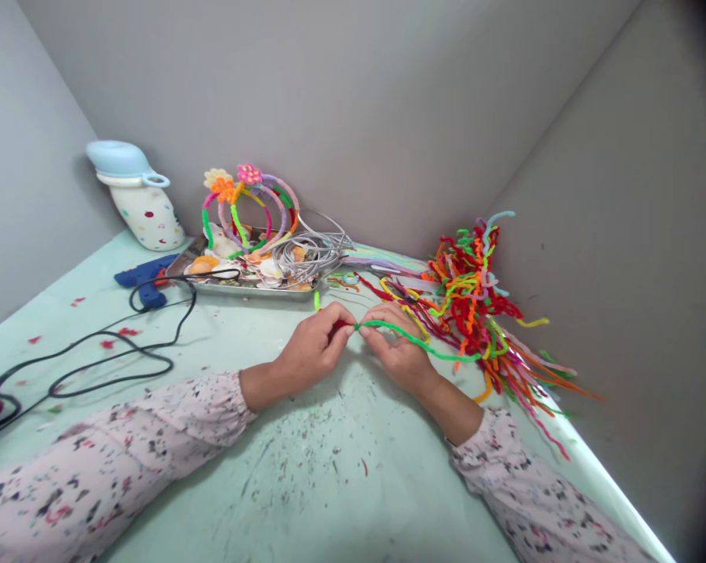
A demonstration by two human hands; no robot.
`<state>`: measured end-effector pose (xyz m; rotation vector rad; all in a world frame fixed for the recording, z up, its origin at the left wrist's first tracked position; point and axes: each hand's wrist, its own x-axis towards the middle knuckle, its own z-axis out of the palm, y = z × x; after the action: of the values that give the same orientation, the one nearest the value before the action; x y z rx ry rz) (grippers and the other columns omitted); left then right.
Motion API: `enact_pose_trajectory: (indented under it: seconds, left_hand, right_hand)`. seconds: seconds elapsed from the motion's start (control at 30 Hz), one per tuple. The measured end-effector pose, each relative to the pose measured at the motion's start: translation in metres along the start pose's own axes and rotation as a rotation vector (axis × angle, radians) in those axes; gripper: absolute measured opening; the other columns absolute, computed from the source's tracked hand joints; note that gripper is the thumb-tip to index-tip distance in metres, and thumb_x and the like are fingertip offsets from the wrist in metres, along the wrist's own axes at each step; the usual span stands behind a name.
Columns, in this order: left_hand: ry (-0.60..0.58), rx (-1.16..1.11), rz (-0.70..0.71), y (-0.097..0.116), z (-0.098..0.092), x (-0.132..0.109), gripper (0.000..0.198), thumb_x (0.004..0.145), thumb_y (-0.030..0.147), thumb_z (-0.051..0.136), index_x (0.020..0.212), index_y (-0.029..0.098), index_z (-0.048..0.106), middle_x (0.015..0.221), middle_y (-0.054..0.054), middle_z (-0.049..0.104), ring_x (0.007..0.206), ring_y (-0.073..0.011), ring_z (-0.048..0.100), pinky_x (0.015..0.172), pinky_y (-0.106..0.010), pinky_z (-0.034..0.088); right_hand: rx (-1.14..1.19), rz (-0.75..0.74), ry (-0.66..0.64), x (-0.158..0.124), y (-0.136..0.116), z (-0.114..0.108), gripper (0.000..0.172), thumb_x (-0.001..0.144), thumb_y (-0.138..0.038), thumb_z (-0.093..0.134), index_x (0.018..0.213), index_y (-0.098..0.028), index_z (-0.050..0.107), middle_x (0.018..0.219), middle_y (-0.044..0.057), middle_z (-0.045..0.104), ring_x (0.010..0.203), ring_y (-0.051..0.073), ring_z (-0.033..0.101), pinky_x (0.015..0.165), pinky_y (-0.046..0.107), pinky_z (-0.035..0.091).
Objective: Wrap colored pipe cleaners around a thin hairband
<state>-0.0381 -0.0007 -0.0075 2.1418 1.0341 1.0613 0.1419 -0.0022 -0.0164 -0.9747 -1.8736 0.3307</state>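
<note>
At the middle of the table, my left hand [316,344] is closed in a pinch on a small red piece [342,324], mostly hidden by its fingers. My right hand [400,349] pinches a green pipe cleaner [440,353] close to its left end. The two sets of fingertips nearly meet, with a bit of green between them. From there the green pipe cleaner arches over my right fingers and runs right to a tangled heap of coloured pipe cleaners [470,289].
A metal tray [252,292] holds flower-topped hoops [235,188], scraps and coiled grey wire [317,254]. Left of it are a blue glue gun [145,274], black cable [170,344] and a white bottle [147,211]. Grey walls stand behind and at the right.
</note>
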Motion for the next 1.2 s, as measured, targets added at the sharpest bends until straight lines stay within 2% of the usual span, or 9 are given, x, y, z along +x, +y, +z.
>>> enact_pose_trajectory:
  seconds: [0.3,0.53,0.97,1.2]
  left_hand:
    - [-0.022,0.022,0.002,0.0018,-0.0009,-0.0006,0.01,0.09,0.023,0.045,0.09,0.017,0.053,0.074,0.001,0.056,0.067,-0.0126,0.05,0.062,-0.025,0.038]
    - [0.006,-0.004,0.006,0.0005,-0.0007,0.0002,0.009,0.09,0.024,0.045,0.09,0.017,0.052,0.075,0.0,0.056,0.068,-0.0127,0.05,0.064,-0.026,0.039]
    - [-0.041,0.043,-0.001,-0.0006,0.0005,0.0,0.009,0.09,0.023,0.044,0.091,0.018,0.052,0.074,0.001,0.055,0.065,-0.0125,0.048,0.061,-0.025,0.037]
    - [-0.053,0.057,0.04,-0.0007,0.0008,-0.0006,0.009,0.09,0.022,0.044,0.092,0.018,0.052,0.075,0.001,0.056,0.065,-0.0126,0.049,0.062,-0.025,0.037]
  right_hand:
    - [0.089,0.076,-0.049,0.001,0.0008,0.0023,0.011,0.088,-0.03,0.056,0.081,-0.021,0.06,0.08,0.002,0.061,0.081,0.018,0.058,0.082,0.036,0.046]
    - [0.067,0.052,-0.022,0.0013,0.0013,0.001,0.012,0.089,-0.03,0.054,0.083,-0.021,0.06,0.083,0.003,0.06,0.083,0.019,0.058,0.081,0.036,0.045]
    - [0.115,0.147,-0.079,0.0,0.0034,0.0038,0.017,0.09,-0.03,0.049,0.078,-0.021,0.057,0.078,0.001,0.057,0.077,0.017,0.055,0.075,0.033,0.043]
    - [0.129,0.213,-0.098,0.0001,0.0059,0.0054,0.021,0.088,-0.03,0.049,0.07,-0.02,0.056,0.068,-0.001,0.051,0.069,0.016,0.05,0.065,0.03,0.041]
